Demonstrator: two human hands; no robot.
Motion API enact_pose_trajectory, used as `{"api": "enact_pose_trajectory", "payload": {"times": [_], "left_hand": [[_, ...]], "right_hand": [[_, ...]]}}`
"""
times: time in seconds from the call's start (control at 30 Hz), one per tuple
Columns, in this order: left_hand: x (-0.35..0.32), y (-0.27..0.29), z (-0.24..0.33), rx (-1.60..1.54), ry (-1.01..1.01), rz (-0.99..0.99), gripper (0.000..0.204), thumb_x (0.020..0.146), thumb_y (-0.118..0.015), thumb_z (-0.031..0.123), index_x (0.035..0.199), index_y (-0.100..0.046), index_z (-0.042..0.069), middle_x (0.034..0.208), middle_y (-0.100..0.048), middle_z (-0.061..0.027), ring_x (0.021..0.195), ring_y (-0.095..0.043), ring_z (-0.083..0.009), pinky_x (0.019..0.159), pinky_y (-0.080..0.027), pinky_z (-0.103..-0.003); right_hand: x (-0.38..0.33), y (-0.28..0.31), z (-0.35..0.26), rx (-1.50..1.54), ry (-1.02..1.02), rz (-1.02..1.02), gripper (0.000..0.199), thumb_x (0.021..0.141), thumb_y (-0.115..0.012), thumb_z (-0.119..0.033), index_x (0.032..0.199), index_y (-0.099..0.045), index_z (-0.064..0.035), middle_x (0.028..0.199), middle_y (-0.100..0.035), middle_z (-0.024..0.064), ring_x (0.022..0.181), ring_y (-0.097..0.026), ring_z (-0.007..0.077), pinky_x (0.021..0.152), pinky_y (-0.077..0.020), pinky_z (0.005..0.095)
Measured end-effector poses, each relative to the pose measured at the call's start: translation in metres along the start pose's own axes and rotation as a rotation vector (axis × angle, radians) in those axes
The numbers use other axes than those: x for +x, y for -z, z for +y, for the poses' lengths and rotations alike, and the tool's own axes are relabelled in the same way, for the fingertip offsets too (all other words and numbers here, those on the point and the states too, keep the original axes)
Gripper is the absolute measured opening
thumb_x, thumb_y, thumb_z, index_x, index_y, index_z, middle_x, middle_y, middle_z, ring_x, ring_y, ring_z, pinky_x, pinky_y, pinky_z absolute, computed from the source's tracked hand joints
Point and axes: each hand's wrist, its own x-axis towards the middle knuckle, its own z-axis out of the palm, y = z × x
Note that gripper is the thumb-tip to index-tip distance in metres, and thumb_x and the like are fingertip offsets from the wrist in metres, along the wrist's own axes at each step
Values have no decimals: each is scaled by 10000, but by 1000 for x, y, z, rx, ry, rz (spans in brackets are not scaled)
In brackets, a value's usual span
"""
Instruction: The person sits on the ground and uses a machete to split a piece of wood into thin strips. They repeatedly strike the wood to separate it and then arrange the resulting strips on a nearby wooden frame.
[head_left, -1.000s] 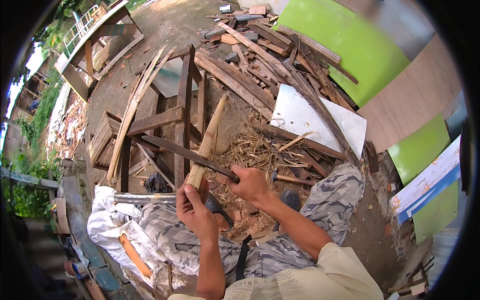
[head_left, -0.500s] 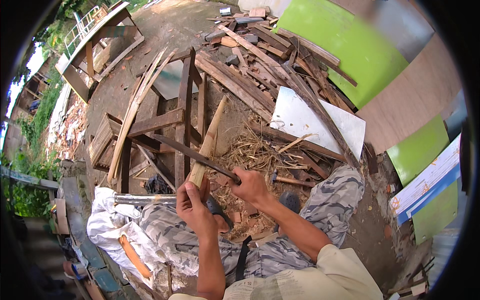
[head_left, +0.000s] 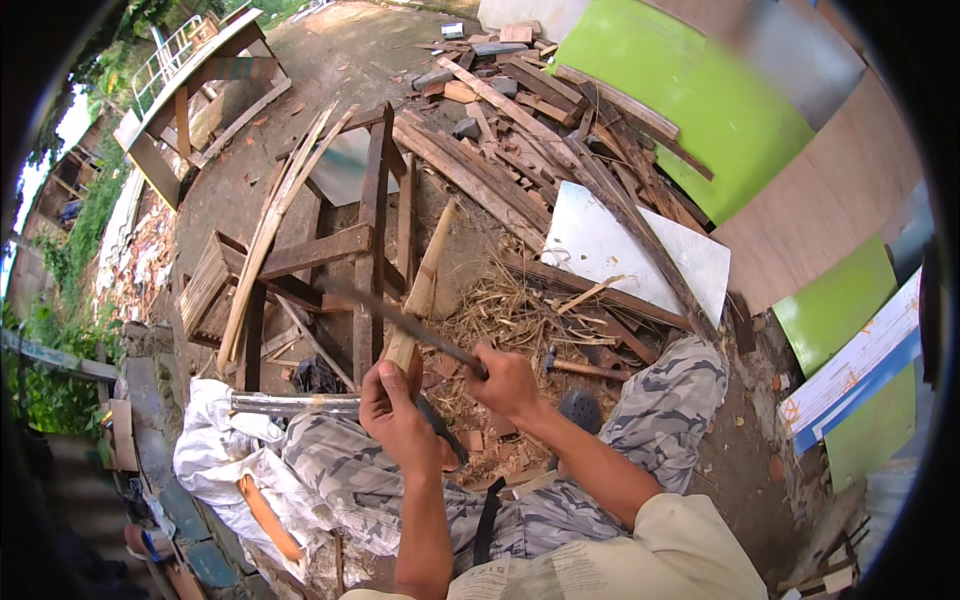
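My left hand (head_left: 400,412) is closed around the near end of a pale, tapered bamboo piece (head_left: 430,265), which points up and away from me. In my right hand (head_left: 508,382) is a long dark knife (head_left: 428,335), its fingers wrapped round the near end. The knife lies slantwise across the bamboo just above my left thumb, its far end smeared by motion. I cannot tell whether the edge touches the bamboo. Beyond my hands, a heap of pale shavings (head_left: 505,305) covers the ground.
A dark wooden frame (head_left: 372,215) stands ahead, with long pale strips (head_left: 275,225) leaning on it. A hammer (head_left: 588,368) lies by my right knee. Scrap boards (head_left: 480,180) and a white panel (head_left: 600,235) are farther right. A white sack (head_left: 215,450) sits at my left.
The knife has shifted a little to the right and toward me along the bamboo, together with my right hand. My left hand keeps its grip, nearly still.
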Motion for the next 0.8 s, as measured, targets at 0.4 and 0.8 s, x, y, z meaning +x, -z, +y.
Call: {"api": "enact_pose_trajectory", "payload": {"times": [0.4,0.8], "left_hand": [[6,-2,-6,68,-68,26,317,1037,-578,232,1081,-658,-72,1022,-693,-110,919,-642,-127,843,-536,-285],[17,-2,-8,142,-128,13,305,1040,-574,233,1096,-671,-51,897,-647,-28,835,-590,-73,771,-476,-217]], "right_hand": [[-1,2,-3,159,-197,-108,196,865,-688,-208,867,-618,-26,601,-595,178,588,-633,390,533,-471,453],[-1,3,-13,38,-75,22,185,854,-687,-166,851,-579,-17,630,-612,195,600,-646,390,534,-487,466]]}}
